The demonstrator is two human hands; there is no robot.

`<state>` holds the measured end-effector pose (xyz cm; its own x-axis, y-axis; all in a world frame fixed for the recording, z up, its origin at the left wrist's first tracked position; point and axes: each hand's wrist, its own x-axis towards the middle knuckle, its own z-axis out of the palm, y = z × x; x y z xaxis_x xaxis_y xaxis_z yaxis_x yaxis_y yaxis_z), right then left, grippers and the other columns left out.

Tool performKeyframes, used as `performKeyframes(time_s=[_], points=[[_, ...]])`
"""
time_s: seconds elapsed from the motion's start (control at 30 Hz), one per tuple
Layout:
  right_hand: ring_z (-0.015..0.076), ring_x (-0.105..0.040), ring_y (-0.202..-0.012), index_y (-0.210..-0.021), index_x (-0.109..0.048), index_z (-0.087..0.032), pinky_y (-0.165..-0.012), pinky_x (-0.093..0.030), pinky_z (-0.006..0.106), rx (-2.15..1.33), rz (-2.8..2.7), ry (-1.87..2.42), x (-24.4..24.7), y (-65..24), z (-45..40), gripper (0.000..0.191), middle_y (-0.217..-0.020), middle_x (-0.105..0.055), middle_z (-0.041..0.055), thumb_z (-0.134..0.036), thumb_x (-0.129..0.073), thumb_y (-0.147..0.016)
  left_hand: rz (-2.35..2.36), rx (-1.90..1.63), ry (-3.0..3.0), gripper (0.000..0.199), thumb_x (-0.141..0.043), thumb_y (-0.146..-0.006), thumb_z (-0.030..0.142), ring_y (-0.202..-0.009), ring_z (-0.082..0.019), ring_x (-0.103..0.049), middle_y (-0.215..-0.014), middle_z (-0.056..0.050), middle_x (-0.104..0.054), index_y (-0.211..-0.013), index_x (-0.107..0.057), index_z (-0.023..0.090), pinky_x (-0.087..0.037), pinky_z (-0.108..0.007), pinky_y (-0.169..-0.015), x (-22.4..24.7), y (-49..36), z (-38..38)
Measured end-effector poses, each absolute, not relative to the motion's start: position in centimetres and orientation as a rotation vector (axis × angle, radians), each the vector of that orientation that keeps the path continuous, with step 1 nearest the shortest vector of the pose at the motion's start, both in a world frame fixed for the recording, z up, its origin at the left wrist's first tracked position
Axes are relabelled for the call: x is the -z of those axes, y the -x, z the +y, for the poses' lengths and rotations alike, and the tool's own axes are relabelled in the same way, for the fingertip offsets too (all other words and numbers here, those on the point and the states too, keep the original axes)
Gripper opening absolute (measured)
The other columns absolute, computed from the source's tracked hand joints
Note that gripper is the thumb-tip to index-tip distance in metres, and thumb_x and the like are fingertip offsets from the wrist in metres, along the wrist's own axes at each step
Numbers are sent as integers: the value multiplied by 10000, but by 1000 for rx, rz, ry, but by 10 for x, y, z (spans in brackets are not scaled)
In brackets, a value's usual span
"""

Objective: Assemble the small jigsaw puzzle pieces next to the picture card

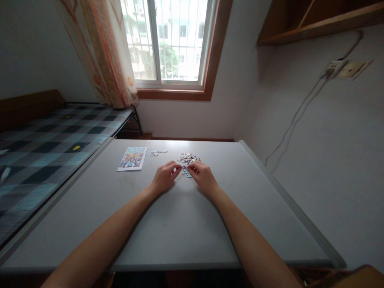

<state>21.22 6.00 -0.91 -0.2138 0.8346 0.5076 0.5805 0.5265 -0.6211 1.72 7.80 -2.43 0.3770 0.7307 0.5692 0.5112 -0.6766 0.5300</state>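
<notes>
A grey table (180, 224) stands under a window, a bed to its left. The left hand (163, 176) and right hand (204, 176) meet over a small joined puzzle section (186, 172), each grip narrow on its edge. Pressing pieces flat and square should seat them best. The loose pile (188, 158) lies just beyond the grip; the reference picture (132, 158) sits well left.

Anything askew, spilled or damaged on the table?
Nothing stands out. Loose jigsaw pieces sit in a small heap on the grey table, the left hand and right hand beside them; the colourful picture card lies flat.
</notes>
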Motion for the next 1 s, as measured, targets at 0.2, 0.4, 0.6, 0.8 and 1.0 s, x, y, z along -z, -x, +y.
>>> performKeyframes(time_s=[0.2, 0.4, 0.6, 0.8, 1.0], points=[[144, -563, -691, -814, -658, -197, -660, -453, 258, -381, -1909, 1167, 7, -213, 59, 89, -759, -614, 19, -198, -584, -865, 1094, -1196, -2383, 192, -513, -932, 327, -588, -74, -531, -843, -10, -636, -915, -657, 202, -446, -199, -597, 24, -17, 79], [145, -559, -694, -803, -659, -194, -669, -450, 266, -365, -1918, 1159, 9, -213, 60, 103, -765, -619, 23, -201, -579, -867, 1104, -1207, -2374, 207, -507, -931, 334, -572, -71, -537, -839, -14, -640, -915, -666, 202, -451, -203, -589, 24, -18, 78], [145, -559, -702, -800, -659, -195, -666, -444, 259, -361, -1927, 1153, 11, -213, 62, 98, -769, -620, 20, -199, -584, -864, 1101, -1194, -2381, 215, -504, -931, 339, -584, -76, -533, -834, -18, -637, -915, -667, 200, -451, -207, -593, 24, -18, 78], [149, -560, -710, -796, -651, -192, -675, -441, 262, -352, -1932, 1149, 11, -214, 62, 95, -758, -613, 19, -188, -585, -864, 1099, -1182, -2378, 196, -508, -932, 323, -590, -77, -538, -839, -17, -634, -910, -662, 204, -453, -203, -595, 24, -18, 78], [147, -558, -699, -793, -653, -195, -666, -443, 263, -357, -1929, 1147, 12, -213, 62, 99, -756, -612, 17, -197, -583, -864, 1098, -1180, -2383, 190, -514, -929, 327, -595, -77, -539, -840, -11, -634, -914, -660, 206, -448, -201, -599, 25, -17, 79]])
